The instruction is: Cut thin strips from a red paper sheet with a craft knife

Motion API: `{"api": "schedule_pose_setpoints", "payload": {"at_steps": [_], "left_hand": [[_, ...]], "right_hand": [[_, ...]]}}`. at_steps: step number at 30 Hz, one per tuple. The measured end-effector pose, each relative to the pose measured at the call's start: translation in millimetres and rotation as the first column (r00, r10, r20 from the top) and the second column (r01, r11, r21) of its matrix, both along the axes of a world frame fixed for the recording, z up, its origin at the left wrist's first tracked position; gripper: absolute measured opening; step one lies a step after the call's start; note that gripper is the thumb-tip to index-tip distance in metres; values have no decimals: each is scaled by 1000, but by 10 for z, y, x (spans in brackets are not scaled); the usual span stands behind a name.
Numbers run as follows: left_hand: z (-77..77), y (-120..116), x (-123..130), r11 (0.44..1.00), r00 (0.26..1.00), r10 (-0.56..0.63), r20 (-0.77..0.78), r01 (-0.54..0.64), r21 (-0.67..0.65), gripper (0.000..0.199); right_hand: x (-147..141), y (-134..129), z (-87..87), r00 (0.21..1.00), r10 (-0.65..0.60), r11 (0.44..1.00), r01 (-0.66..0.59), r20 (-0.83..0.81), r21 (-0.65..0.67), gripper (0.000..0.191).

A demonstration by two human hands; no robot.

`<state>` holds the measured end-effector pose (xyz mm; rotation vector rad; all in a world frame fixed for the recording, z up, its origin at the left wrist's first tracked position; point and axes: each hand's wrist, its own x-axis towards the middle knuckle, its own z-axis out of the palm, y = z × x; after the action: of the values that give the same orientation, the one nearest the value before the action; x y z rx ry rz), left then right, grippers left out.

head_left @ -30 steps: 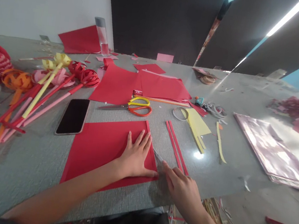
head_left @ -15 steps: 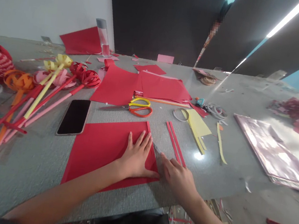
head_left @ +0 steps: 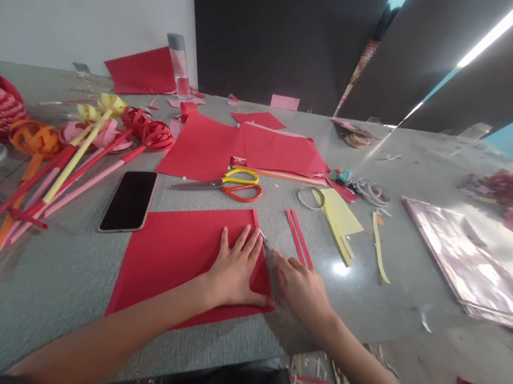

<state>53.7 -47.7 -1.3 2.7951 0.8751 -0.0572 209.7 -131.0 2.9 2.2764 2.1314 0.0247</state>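
Observation:
A red sheet of paper (head_left: 173,250) lies flat on the table in front of me. My left hand (head_left: 234,271) is spread over its right part with the fingers apart, pressing it down. Closed around a craft knife (head_left: 266,241), my right hand (head_left: 298,289) is just beyond the sheet's right edge. The blade tip meets the paper near my left fingertips; the knife's handle is hidden in my fist. Along that edge runs a narrow red strip (head_left: 255,218). Two loose red strips (head_left: 297,238) lie to the right of the knife.
Beyond the sheet are yellow-and-orange-handled scissors (head_left: 233,186) and more red paper (head_left: 281,150). A phone (head_left: 129,202) lies left, near paper flowers on sticks (head_left: 70,167). Yellow paper (head_left: 341,212), a tape roll (head_left: 311,198) and a shiny pink packet (head_left: 469,261) are on the right.
My right hand has slid a little away from me along the sheet's right edge, taking the knife tip farther up. My left hand has stayed put on the paper.

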Motion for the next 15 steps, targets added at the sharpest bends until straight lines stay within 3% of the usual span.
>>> {"api": "schedule_pose_setpoints", "payload": {"at_steps": [4,15], "left_hand": [[-8,0,-1,1000,1000,8,3,-8,3,117],[-55,5,-4,1000,1000,-12,29,12,15,115]], "right_hand": [[-15,105,66,1000,-13,999,13,3,-48,41],[7,465,68,998,-21,1000,21,-58,8,41]]}}
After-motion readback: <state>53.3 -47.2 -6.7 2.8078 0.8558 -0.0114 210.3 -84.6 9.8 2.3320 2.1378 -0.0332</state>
